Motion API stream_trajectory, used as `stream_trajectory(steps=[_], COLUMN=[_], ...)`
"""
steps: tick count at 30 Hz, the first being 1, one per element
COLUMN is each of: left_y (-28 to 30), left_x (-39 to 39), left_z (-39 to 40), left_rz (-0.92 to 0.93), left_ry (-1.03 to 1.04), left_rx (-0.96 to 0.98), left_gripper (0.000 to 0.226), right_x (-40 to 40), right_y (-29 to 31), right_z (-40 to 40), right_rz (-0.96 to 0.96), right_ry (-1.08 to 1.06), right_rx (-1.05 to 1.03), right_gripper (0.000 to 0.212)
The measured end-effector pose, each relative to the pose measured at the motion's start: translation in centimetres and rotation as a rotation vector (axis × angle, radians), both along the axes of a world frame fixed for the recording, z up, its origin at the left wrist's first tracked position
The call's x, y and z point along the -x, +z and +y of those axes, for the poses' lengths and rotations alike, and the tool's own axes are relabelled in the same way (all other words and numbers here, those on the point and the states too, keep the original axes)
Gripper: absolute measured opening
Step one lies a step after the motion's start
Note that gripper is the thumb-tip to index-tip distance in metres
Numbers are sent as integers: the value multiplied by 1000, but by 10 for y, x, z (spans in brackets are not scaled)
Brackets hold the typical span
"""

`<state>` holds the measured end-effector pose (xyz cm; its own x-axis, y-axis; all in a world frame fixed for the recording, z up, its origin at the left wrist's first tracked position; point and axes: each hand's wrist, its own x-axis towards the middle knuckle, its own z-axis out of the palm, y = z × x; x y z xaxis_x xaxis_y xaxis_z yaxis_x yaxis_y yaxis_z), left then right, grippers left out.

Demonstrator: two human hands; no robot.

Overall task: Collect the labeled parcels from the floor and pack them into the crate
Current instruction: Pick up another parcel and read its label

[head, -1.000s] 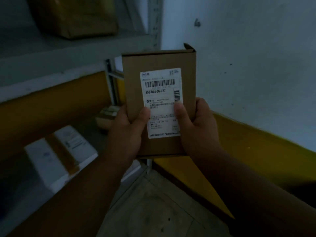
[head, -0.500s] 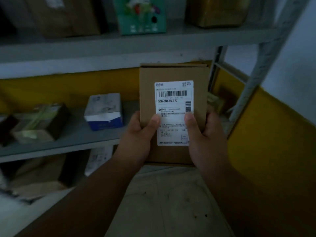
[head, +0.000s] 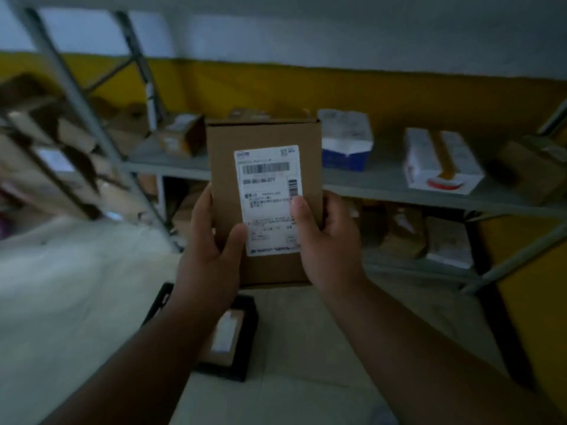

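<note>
Both hands (head: 214,265) hold parcel (head: 264,204) above crate (head: 242,342) containing one parcel.

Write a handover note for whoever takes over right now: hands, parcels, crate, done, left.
Left hand and right hand: both grip the brown labeled parcel, upright, label facing the camera.
Black crate sits on the floor below the hands, at least one labeled parcel already inside.
Done: parcel picked up.
Left: lower it into the crate. No other floor parcels in view; boxes sit on the shelves.
</note>
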<state>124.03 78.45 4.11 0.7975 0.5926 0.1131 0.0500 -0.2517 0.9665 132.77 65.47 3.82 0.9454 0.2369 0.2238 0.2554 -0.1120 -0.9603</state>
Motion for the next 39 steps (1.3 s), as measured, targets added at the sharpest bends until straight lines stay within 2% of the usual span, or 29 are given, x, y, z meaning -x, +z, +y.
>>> stream_trajectory(steps=[3,6,11,15,20,27,29,31,34,39], left_y=[-11,-17,-56,-84,-95,-110,-121,-134,-154,-207], left_x=[70,108,107,98,94,90,89,88,84,63], left_z=[65,118,174,198,237,309,337,369,412,458], left_rz=[148,250,348,403,449,436,443,456,444,488], left_ry=[18,78,195,264,200,125,93,18,-117,-245], left_rx=[-31,-89,-98,-125,-129,-93,-111,-119,-131,-40], left_gripper=[78,81,76,74,66,76,75,76,74,68], right_x=[53,78,77,62,57,66,72,82,95,97], right_y=[-14,-21,-51,-79,-102,-115,-117,-124,-139,-202], right_z=[69,119,173,196,240,304,326,348,379,419], right_rz=[69,67,30,22,113,144,129,157,210,216], right_ry=[99,169,221,291,258,125,62,-21,-115,-170], right_rx=[26,126,440,569,577,503,450,387,327,457], right_gripper=[9,12,32,25,26,41,37,31,37,44])
